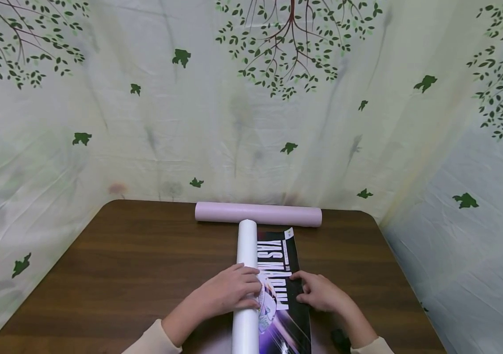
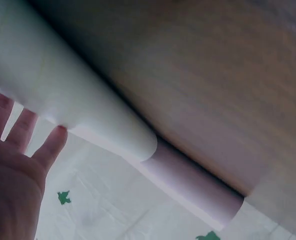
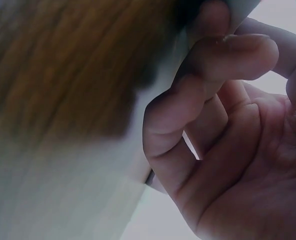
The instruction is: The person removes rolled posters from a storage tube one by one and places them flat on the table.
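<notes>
A poster with large white lettering on black and a purple lower part lies on the table, partly wound into a white roll along its left side. My left hand rests across the roll, its fingers draped over the top. In the left wrist view the fingertips of the left hand touch the pale roll. At the poster's right edge, my right hand touches the sheet with the index finger, the thumb close by. Bent fingers of the right hand show in the right wrist view.
A pink-lilac roll lies crosswise at the back of the brown table, just beyond the white roll's far end. A small dark object sits beneath my right wrist. A leaf-patterned curtain hangs behind and along the sides.
</notes>
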A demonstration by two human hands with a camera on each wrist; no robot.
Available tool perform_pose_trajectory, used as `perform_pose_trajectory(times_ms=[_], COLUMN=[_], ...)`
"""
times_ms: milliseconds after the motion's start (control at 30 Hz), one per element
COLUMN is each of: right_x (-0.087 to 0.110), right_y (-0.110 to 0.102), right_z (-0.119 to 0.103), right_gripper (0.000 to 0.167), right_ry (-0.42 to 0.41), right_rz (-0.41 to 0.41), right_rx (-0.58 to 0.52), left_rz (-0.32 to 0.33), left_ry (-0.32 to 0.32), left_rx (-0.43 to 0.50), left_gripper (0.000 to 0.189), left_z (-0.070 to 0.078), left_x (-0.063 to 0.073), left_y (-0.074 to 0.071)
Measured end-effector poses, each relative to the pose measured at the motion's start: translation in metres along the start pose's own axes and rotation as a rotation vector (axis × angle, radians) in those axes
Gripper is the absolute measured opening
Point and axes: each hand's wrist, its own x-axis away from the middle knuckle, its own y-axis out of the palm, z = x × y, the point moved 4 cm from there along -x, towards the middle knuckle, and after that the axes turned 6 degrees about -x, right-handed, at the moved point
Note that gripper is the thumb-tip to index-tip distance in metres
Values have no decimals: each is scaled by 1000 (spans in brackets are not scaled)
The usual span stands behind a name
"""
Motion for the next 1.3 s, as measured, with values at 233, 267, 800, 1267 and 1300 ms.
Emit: perform_pose_trajectory(times_ms=[233,267,800,1267,1300], right_x=[5,6,17,23,23], right_y=[-4,-5,-17,-27,-27], right_z=[3,3,14,22,22], right_gripper=[47,47,48,48,48], right_ry=[14,14,48,66,70], right_rz=[2,2,5,12,12], right_rx=[-12,-19,-32,-37,-38], left_rz=[13,16,-138,-56,-48], left_ry=[31,31,-61,-46,-42], left_rx=[-15,-23,38,-82,-91], left_gripper=[25,24,28,31,32], left_z=[2,2,-5,-5,-5], left_x=[2,2,9,12,12], left_y=[-2,-3,-7,-7,-8])
